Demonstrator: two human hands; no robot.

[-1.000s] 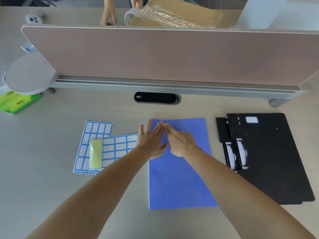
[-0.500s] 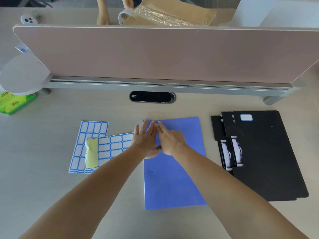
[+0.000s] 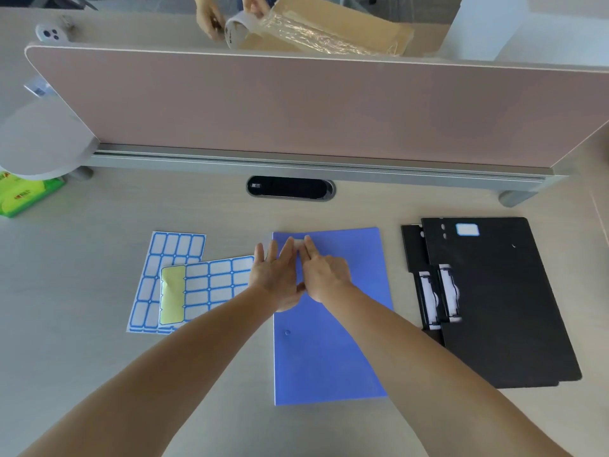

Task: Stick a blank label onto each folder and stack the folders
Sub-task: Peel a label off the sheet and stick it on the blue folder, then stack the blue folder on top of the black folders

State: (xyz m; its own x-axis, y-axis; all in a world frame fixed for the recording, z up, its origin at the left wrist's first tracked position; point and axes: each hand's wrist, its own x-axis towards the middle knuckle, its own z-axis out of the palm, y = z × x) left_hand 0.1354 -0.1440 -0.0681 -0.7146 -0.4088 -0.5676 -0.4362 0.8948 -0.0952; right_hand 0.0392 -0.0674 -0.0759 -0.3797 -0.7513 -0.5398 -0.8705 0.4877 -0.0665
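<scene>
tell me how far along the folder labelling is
Done: the top black folder on the right already carries a blank label, with another black folder under it. In hand: the left hand and right hand lie flat over a label at the blue folder's top left corner. Left: finishing that label and stacking the blue folder onto the black ones.

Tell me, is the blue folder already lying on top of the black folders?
No, the blue folder lies flat on the desk beside the black folders.

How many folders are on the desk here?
3: a blue folder under both hands, and two black ones at right, top black folder overlapping lower black folder. More could hide beneath.
</scene>
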